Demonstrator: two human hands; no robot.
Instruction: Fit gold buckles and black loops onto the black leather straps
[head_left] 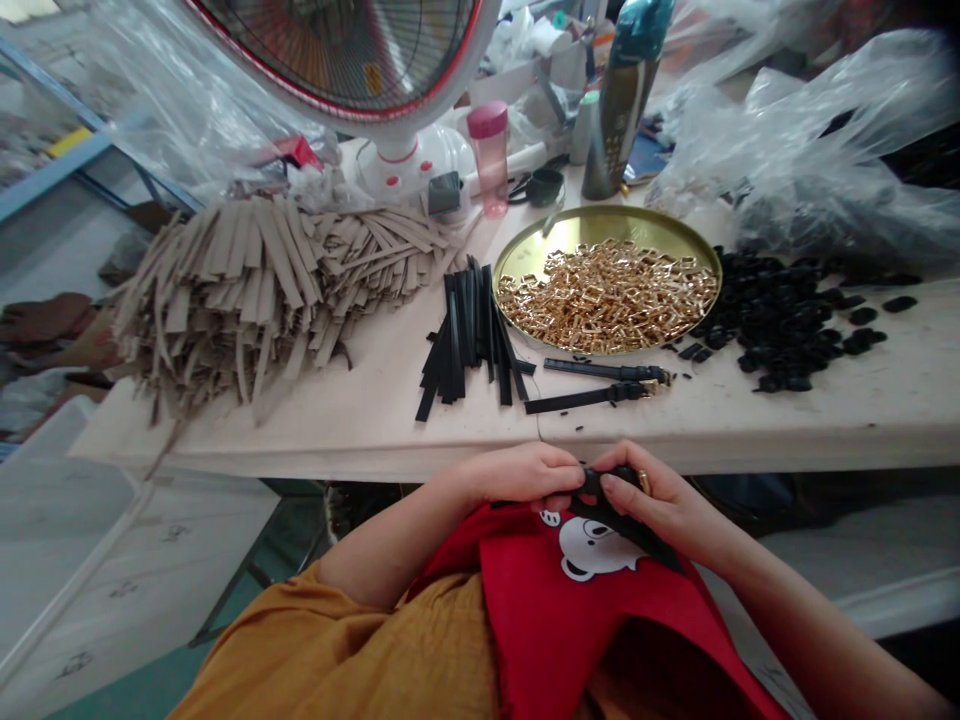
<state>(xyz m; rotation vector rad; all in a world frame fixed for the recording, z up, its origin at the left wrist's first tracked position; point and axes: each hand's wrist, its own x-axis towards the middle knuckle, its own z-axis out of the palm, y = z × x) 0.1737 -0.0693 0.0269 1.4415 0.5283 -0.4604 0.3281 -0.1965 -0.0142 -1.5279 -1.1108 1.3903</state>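
Observation:
Just off the table's front edge, over my lap, my left hand (534, 474) is closed on a black strap (626, 522). My right hand (651, 492) pinches the same strap close beside it, and the fingertips of both hands nearly meet. A ring sits on a finger of the right hand. The fingers hide part of the strap. Beyond them on the table lie two black straps with gold buckles (600, 397). To their left is a loose bundle of plain black straps (469, 335). Gold buckles (615, 295) are heaped in a round gold-coloured tray (529, 240).
Small black pieces (784, 315) are piled on the right. Many grey-brown strips (225, 290) spread over the left of the table (352, 425). Behind stand a fan (375, 60), a pink-lidded bottle (491, 165) and a dark bottle (622, 110). Clear plastic bags (832, 150) fill the back right.

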